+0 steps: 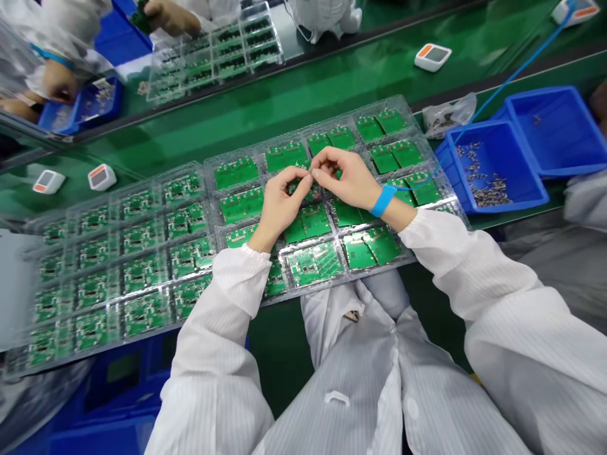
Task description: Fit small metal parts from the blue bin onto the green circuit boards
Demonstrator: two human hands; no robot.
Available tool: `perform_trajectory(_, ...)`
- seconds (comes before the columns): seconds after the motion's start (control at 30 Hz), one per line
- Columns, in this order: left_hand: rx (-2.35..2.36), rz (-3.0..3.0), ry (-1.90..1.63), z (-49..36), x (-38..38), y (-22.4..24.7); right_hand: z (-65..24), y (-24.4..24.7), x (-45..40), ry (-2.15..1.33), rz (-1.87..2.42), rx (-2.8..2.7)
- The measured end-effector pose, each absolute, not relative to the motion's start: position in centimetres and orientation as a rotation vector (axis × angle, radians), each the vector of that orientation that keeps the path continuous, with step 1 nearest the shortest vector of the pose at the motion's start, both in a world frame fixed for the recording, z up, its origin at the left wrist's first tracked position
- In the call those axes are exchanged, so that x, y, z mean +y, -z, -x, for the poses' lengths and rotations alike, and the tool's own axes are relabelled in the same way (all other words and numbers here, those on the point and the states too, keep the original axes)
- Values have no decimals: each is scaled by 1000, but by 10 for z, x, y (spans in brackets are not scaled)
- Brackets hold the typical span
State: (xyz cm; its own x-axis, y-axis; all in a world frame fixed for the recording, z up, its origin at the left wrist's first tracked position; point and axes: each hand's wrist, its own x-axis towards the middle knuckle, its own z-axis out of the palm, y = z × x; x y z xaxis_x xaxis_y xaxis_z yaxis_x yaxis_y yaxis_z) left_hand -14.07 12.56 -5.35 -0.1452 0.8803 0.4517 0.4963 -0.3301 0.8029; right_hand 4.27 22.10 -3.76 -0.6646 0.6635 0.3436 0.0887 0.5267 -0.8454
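Observation:
My left hand and my right hand meet above a clear plastic tray of green circuit boards. Fingertips of both hands are pinched close together. A small pale part shows at the left fingertips; it is too small to name. What the right fingers hold, if anything, is hidden. A blue wrist strap with a cord circles my right wrist. The boards lie in pairs in the tray's compartments, and some sit under my hands.
At left lies another tray of populated boards. Blue bins with small metal parts stand at right, beside a plastic bag of parts. Small white timers sit along the green belt. Across it, a co-worker's hands are near another bin.

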Motion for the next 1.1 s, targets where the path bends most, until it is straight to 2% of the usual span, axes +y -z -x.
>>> perform_trajectory(0.27,1586,-1858,-1456,138,122,52,-56,28,227,-935,574,-2272)
perform_trajectory(0.6,1485,-1879,-1519,149,123,65,-46,58,244,-916,665,-2048)
perform_trajectory(1.1,1400,-1814,-1621,146,127,74,-46,63,245,-803,710,-2001)
